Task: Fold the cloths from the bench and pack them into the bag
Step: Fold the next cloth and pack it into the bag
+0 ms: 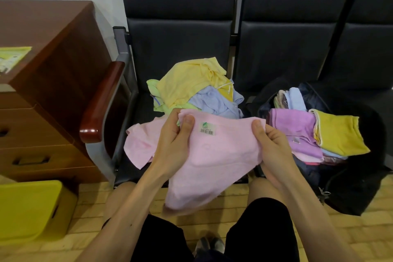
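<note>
While the left hand [176, 134] and right hand [271, 144] each pinch the upper edge of the pale pink terry cloth [212, 161], thumbs on top, the cloth hangs slack between them. Recommended: draw the edge taut, match corners squarely, then halve. Beyond lies a loose heap of yellow, blue and green cloths [191, 89] on the black padded bench [176, 49]. Folded pieces sit in the open black fabric bag [357, 176] alongside.

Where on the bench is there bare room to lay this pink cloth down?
A narrow strip of seat between the armrest and the cloth pile; the pink cloth overhangs its front. The bag is crowded with folded cloths. The far-right seat looks bare.
</note>
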